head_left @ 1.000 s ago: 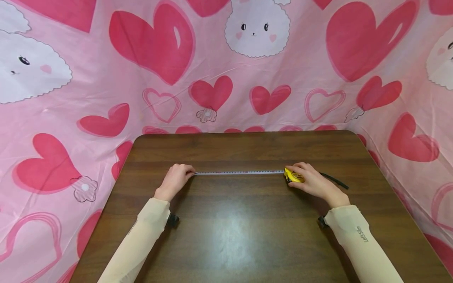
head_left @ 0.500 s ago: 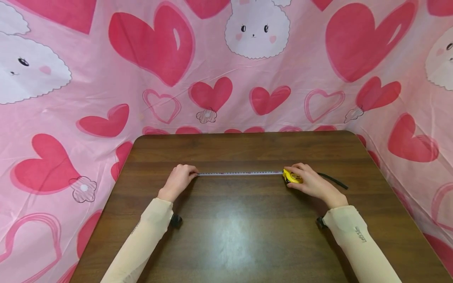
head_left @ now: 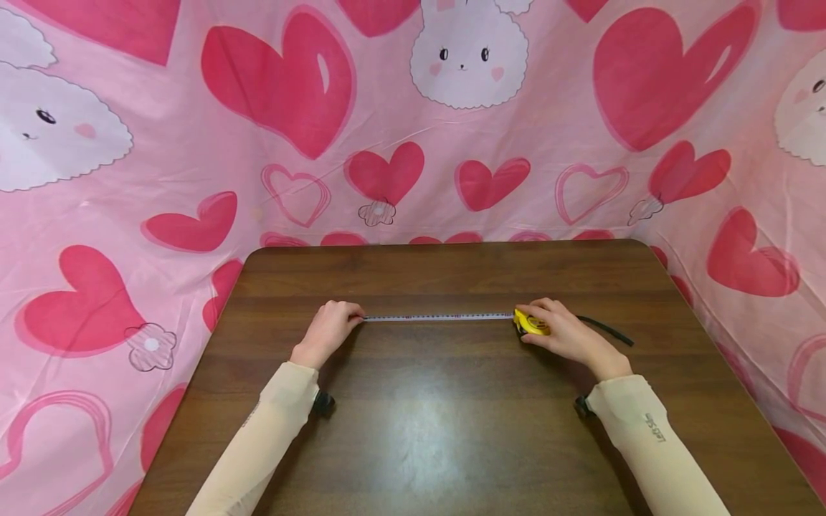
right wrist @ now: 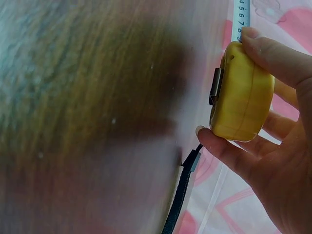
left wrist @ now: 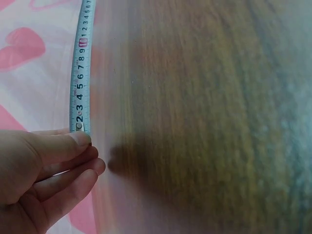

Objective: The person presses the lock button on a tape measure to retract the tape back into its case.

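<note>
A yellow tape measure (head_left: 533, 323) is held in my right hand (head_left: 568, 332), with thumb and fingers around its case in the right wrist view. Its white blade (head_left: 439, 317) runs straight across to the left, above the table. My left hand (head_left: 329, 330) pinches the blade's free end between thumb and finger; in the left wrist view the numbers on the blade (left wrist: 82, 73) start near the thumb and run away from it. From the case hangs a black wrist strap (right wrist: 183, 195), trailing to the right in the head view. The very tip of the blade is hidden by the fingers.
Both hands are over a brown wood-grain table (head_left: 413, 430) with rounded far corners. A pink cloth (head_left: 400, 107) printed with hearts and white animal faces hangs behind it and along both sides.
My left hand has moved a little to the right and my right hand slightly to the left. The stretch of blade between them has become shorter.
</note>
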`<state>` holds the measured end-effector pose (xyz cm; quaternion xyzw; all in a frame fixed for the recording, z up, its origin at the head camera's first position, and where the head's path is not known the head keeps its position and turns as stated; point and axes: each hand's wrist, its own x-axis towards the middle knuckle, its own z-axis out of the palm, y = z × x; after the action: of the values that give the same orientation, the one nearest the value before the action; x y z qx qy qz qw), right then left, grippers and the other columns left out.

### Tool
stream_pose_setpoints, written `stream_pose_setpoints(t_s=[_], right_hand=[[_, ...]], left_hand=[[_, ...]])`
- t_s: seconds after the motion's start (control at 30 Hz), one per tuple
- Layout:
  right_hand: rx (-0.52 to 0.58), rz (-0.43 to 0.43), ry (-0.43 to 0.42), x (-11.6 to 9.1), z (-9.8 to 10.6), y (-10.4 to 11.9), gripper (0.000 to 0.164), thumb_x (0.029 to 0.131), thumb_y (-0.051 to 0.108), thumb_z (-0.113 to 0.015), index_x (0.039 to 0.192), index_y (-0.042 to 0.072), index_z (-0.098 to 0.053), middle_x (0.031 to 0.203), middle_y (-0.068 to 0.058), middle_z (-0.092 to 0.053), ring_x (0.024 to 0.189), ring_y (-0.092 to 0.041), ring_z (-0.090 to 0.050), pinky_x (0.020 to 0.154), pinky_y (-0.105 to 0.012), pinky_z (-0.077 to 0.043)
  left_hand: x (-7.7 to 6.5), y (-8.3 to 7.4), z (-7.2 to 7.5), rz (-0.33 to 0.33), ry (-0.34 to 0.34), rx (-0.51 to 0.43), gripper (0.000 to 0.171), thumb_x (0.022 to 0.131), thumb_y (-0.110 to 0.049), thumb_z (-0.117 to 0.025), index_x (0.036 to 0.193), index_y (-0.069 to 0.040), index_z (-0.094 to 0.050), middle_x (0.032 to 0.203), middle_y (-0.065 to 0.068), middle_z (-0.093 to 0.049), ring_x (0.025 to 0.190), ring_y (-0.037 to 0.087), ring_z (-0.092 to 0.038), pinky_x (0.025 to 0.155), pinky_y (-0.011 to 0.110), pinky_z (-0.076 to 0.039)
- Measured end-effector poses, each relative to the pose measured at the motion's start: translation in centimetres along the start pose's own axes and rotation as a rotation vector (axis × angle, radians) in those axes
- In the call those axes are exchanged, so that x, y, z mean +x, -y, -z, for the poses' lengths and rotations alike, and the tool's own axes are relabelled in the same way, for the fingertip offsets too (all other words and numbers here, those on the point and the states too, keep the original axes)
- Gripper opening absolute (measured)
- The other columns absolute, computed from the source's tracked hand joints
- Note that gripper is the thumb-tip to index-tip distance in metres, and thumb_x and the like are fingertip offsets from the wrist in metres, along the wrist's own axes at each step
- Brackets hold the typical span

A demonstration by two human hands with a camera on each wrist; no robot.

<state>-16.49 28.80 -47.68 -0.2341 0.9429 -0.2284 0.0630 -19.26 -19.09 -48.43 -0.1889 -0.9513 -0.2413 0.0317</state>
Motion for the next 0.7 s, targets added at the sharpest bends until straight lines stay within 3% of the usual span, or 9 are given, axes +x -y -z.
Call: stream_pose_setpoints(t_s=[0.7], right_hand=[[0.011,0.003,0.009,0.16,-0.38,-0.11,0.063,0.097,0.03,-0.076,0.15,0.003,-0.053,0.137,-0.024,-0.055,0.123,-0.041,-0.05,0.105,-0.066,-0.044]], left_hand=[[0.36,-0.9,-0.54,0.001,0.02,-0.008,0.01,0.093,-0.009,-0.078,0.103,-0.007,-0.081,0.102,0.009,-0.079,0.088,0.024,-0.072,0.088,0.046,-0.059]])
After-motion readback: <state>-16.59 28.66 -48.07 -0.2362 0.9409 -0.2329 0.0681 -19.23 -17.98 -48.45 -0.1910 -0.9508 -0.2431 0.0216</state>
